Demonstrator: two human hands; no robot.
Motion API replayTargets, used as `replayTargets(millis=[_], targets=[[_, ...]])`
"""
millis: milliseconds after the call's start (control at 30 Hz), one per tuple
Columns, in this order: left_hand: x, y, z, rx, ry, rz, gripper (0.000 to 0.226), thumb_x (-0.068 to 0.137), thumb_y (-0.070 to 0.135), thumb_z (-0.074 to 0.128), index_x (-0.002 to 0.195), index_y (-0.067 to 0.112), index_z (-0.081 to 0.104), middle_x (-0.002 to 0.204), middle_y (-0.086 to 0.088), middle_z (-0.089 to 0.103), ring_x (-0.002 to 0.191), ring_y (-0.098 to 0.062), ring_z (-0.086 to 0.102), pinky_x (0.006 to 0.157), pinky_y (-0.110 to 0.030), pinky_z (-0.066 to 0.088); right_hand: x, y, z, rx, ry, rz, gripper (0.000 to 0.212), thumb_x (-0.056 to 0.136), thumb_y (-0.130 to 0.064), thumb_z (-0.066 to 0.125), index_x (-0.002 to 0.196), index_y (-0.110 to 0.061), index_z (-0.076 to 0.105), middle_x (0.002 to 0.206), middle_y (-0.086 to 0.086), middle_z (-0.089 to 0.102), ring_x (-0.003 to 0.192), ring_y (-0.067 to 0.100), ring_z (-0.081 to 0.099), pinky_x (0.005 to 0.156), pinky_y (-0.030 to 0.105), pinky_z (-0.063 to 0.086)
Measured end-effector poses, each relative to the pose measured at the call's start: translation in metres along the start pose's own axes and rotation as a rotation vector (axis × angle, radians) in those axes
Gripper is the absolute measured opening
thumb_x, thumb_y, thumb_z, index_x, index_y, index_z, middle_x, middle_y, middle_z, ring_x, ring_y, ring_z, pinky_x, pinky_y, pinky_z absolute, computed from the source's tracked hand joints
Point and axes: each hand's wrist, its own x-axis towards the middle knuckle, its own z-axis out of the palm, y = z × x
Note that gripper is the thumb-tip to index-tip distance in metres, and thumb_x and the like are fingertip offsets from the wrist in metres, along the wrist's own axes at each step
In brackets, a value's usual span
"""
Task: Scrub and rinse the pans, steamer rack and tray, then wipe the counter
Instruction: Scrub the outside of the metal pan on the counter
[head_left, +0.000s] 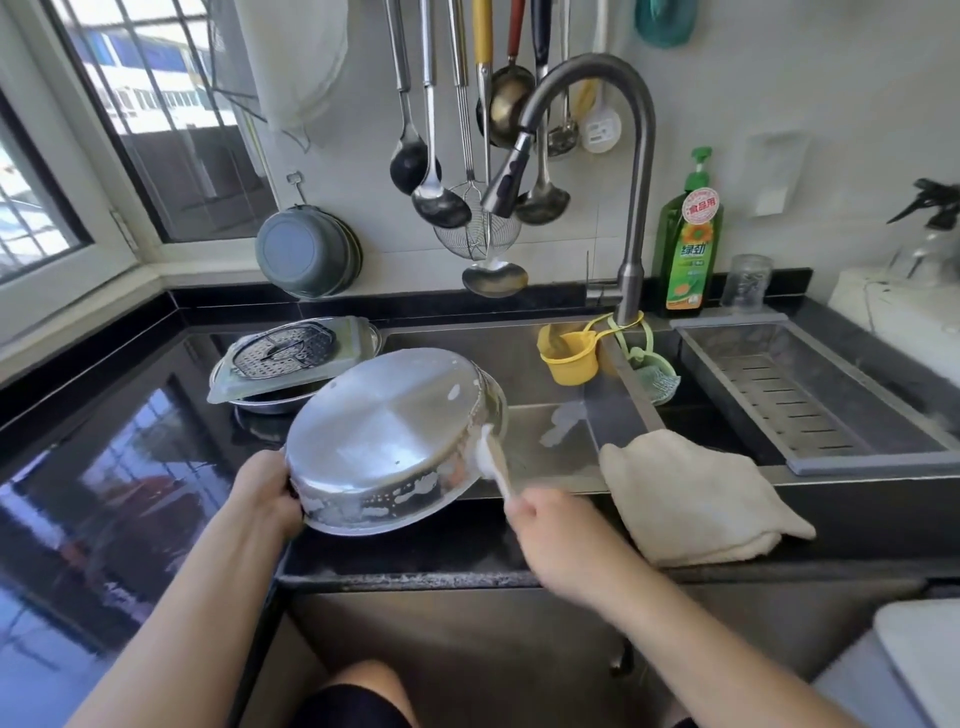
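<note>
1. Nearest: left hand (267, 496) gripping the near rim of a round, shallow stainless-steel pan (387, 434), held bottom-up and tilted over the front edge of the sink (545, 431); suds streaked along the pan's side wall.
2. Right hand (553, 525) closed round the pale handle of a white-headed dish brush (493, 460), brush head touching the pan's right side wall; blurred by motion.
3. Folded cream cloth (696, 499) draped over the sink's front ledge, just right of the right hand.
4. Glossy black counter (104, 457) to the left, reflecting the window.
5. Behind the pan, on the counter: clear rectangular tray (296, 364) lying tilted across a second steel pan (270, 402), with a round perforated metal steamer rack (283, 349) resting in the tray.
6. Grey slotted drain basket (810, 395) seated in the sink's right part.
7. Yellow plastic caddy (566, 356) and pale-green strainer (652, 376) hung at the base of the grey gooseneck faucet (592, 156).
8. Green dish-soap bottle (688, 239) upright on the back ledge.
9. Farthest: steel ladles and skimmer (467, 171) hanging on the wall.
</note>
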Motion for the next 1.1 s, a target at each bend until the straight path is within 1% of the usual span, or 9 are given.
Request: replayTargets(millis=[133, 300, 467, 600, 667, 733, 800, 933, 1100], targets=[[-0.011, 0.000, 0.012, -0.026, 0.056, -0.018, 0.044, 0.104, 0.011, 0.032, 0.138, 0.010, 0.061, 0.135, -0.006, 0.064, 0.125, -0.031, 0.059, 0.102, -0.048, 0.046, 0.004, -0.007, 0.016, 0.145, -0.043, 0.040, 0.038, 0.107, -0.037, 0.032, 0.077, -0.018, 0.046, 0.073, 0.001, 0.047, 0.060, 0.019, 0.039, 0.051, 0.032, 0.029], [-0.023, -0.006, 0.023, -0.121, 0.094, 0.007, 0.041, 0.104, 0.011, 0.030, 0.120, 0.013, 0.067, 0.130, -0.002, 0.065, 0.117, -0.030, 0.059, 0.092, -0.049, 0.048, 0.071, -0.015, -0.007, 0.432, 0.111, 0.322, 0.041, 0.106, -0.038, 0.033, 0.123, -0.010, 0.058, 0.079, 0.009, 0.050, 0.051, 0.022, 0.039, 0.040, 0.023, 0.027], [-0.029, -0.014, 0.038, -0.331, 0.237, 0.054, 0.034, 0.097, 0.007, 0.034, 0.093, 0.012, 0.067, 0.106, 0.000, 0.073, 0.069, -0.016, 0.060, 0.058, -0.024, 0.048, 0.008, -0.023, 0.024, 0.328, -0.080, 0.246, 0.038, 0.107, -0.042, 0.030, 0.111, -0.015, 0.056, 0.080, 0.004, 0.055, 0.046, 0.016, 0.040, 0.036, 0.019, 0.029], [-0.056, -0.016, 0.062, -0.400, 0.207, 0.085, 0.042, 0.101, 0.005, 0.025, 0.098, 0.009, 0.067, 0.081, -0.005, 0.070, 0.048, -0.024, 0.061, 0.059, -0.037, 0.047, 0.042, -0.032, -0.005, 0.642, -0.038, 0.357, 0.033, 0.107, -0.033, 0.033, 0.089, -0.015, 0.053, 0.065, 0.001, 0.044, 0.032, 0.011, 0.029, 0.035, 0.015, 0.021], [-0.064, -0.014, 0.070, -0.418, 0.182, 0.124, 0.043, 0.101, 0.003, 0.023, 0.094, 0.014, 0.064, 0.094, -0.006, 0.068, 0.061, -0.029, 0.073, 0.065, -0.050, 0.054, 0.060, -0.036, -0.033, 0.799, -0.044, 0.352, 0.033, 0.106, -0.022, 0.032, 0.076, -0.016, 0.045, 0.058, 0.000, 0.040, 0.025, 0.007, 0.027, 0.034, 0.016, 0.020], [-0.065, -0.009, 0.074, -0.393, 0.175, 0.127, 0.045, 0.100, 0.001, 0.023, 0.103, 0.018, 0.065, 0.125, -0.008, 0.067, 0.119, -0.032, 0.066, 0.081, -0.059, 0.057, 0.052, -0.036, -0.032, 0.872, -0.067, 0.360, 0.034, 0.104, -0.019, 0.033, 0.071, -0.017, 0.041, 0.049, -0.002, 0.038, 0.024, 0.007, 0.025, 0.035, 0.014, 0.018], [-0.066, -0.008, 0.079, -0.344, 0.170, 0.131, 0.042, 0.106, 0.008, 0.028, 0.134, 0.015, 0.058, 0.141, -0.009, 0.058, 0.138, -0.032, 0.051, 0.083, -0.044, 0.058, 0.028, -0.037, -0.009, 0.841, -0.144, 0.419, 0.031, 0.105, -0.028, 0.035, 0.076, -0.020, 0.042, 0.051, -0.003, 0.035, 0.029, 0.009, 0.021, 0.036, 0.014, 0.014], [-0.065, -0.017, 0.095, -0.416, 0.264, 0.098, 0.029, 0.103, 0.008, 0.034, 0.093, 0.010, 0.060, 0.117, -0.005, 0.067, 0.110, -0.027, 0.065, 0.085, -0.039, 0.059, -0.003, -0.048, 0.030, 0.754, -0.272, 0.309, 0.034, 0.106, -0.038, 0.034, 0.079, -0.021, 0.046, 0.058, -0.002, 0.041, 0.034, 0.009, 0.024, 0.038, 0.018, 0.019], [-0.071, -0.012, 0.103, -0.580, 0.363, 0.041, 0.031, 0.102, 0.010, 0.034, 0.079, 0.014, 0.055, 0.104, 0.000, 0.067, 0.098, -0.024, 0.067, 0.087, -0.043, 0.060, 0.032, -0.051, -0.006, 0.852, -0.094, 0.294, 0.031, 0.107, -0.035, 0.035, 0.081, -0.020, 0.046, 0.059, -0.001, 0.035, 0.034, 0.009, 0.021, 0.039, 0.014, 0.015]])
